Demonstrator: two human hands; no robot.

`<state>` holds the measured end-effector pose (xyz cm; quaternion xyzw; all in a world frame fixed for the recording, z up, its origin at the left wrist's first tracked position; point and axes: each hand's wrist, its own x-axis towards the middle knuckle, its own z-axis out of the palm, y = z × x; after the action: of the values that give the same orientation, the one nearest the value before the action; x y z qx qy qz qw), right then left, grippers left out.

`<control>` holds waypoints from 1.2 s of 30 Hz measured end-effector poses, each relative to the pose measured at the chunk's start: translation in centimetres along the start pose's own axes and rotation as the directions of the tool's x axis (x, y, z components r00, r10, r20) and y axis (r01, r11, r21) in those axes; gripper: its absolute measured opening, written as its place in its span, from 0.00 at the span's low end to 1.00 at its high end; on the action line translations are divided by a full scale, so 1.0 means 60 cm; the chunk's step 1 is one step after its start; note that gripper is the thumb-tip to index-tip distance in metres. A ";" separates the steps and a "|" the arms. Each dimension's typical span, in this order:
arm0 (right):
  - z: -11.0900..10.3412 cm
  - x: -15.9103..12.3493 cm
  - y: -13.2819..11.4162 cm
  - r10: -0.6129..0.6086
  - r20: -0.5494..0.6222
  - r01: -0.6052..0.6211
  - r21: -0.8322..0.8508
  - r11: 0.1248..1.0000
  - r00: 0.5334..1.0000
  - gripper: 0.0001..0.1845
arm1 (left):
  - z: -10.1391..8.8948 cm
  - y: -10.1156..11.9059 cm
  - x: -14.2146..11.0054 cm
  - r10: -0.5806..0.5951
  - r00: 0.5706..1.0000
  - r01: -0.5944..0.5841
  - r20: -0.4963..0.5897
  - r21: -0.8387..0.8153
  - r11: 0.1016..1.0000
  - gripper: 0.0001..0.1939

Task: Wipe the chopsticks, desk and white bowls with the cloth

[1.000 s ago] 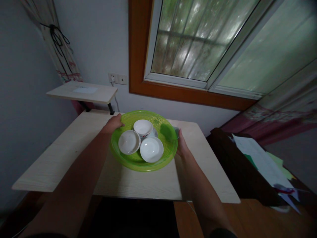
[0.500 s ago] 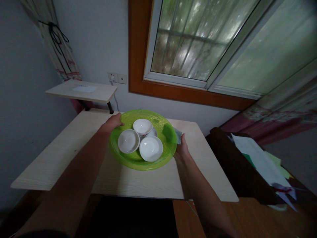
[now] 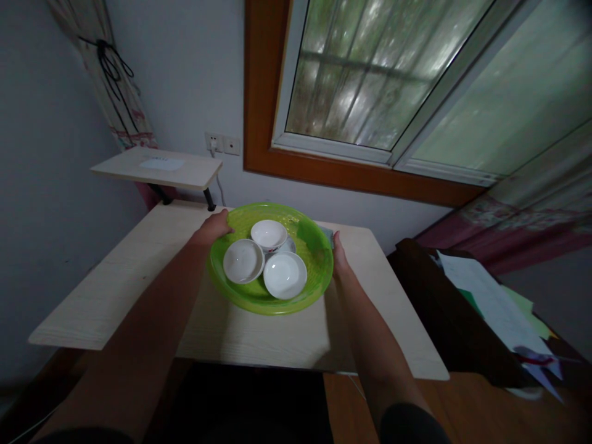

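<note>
The green basket (image 3: pixel 272 309) is positioned over the middle of the surface (image 3: pixel 263 340), between both hands. The left rim is gripped by the left hand (image 3: pixel 215 227); the right side is gripped by the right hand (image 3: pixel 341 256), whose fingers are mostly hidden. Opposed holds presumably allow the load to be shared and levelled. A greyish item (image 3: pixel 326 235) is seen between basket and right hand; its nature cannot be told. White bowls (image 3: pixel 285 275) are clustered upright near the basket's centre, probably for balance, and a dish (image 3: pixel 289 245) is partly covered by them. Contact between basket and surface cannot be confirmed.

The surface is pale and wood-grained. A raised shelf (image 3: pixel 198 172), on which a paper sheet (image 3: pixel 161 163) is laid, is fitted at its far left corner. A socket (image 3: pixel 213 143) and a barred window (image 3: pixel 351 92) are set in the wall beyond. Papers (image 3: pixel 490 302) are spread on dark furniture (image 3: pixel 425 308) at right.
</note>
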<state>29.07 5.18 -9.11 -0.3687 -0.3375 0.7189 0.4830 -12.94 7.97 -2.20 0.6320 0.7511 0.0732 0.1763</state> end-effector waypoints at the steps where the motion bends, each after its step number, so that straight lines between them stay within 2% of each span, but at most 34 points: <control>1: 0.000 -0.004 0.002 -0.002 -0.003 0.002 0.001 1.000 1.000 0.43 | -0.001 0.002 -0.002 0.003 1.000 -0.003 -0.001 0.006 1.000 0.28; 5: 0.006 -0.030 0.007 0.012 -0.010 -0.012 0.012 1.000 1.000 0.44 | -0.005 0.008 -0.009 -0.001 1.000 0.000 0.009 0.015 1.000 0.27; 11: 0.008 -0.093 0.033 -0.063 0.014 0.062 0.052 0.997 0.998 0.41 | -0.008 0.012 -0.018 0.005 1.000 -0.005 -0.006 0.023 1.000 0.26; 16: -0.025 -0.133 0.067 -0.144 -0.110 0.157 0.113 0.981 0.983 0.32 | -0.013 0.014 -0.026 0.000 1.000 0.000 0.002 0.024 1.000 0.25; 19: -0.041 -0.142 0.074 -0.135 -0.174 0.159 0.129 0.979 0.975 0.29 | -0.013 0.014 -0.023 0.008 1.000 -0.008 0.010 0.040 0.999 0.26; 23: -0.038 -0.132 0.059 -0.103 -0.146 0.124 0.138 0.983 0.984 0.31 | -0.010 0.011 -0.014 0.013 1.000 -0.014 0.017 0.045 0.999 0.28; 29: 0.000 -0.080 0.007 -0.002 -0.022 0.003 0.028 1.000 1.000 0.41 | -0.012 0.014 -0.016 0.014 0.999 -0.015 0.030 0.031 0.999 0.30; 33: 0.025 -0.039 -0.020 -0.007 0.071 0.009 -0.022 1.000 0.997 0.46 | -0.018 0.018 -0.024 0.005 0.999 -0.006 0.044 0.019 1.000 0.31; 36: 0.033 -0.020 -0.027 0.002 0.063 0.000 -0.025 1.000 0.998 0.47 | -0.020 0.020 -0.028 0.003 0.999 -0.004 0.044 0.019 1.000 0.31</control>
<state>28.40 4.27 -6.50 -0.3521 -0.3613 0.7260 0.4673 -12.04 6.70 -0.39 0.6365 0.7466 0.0525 0.1865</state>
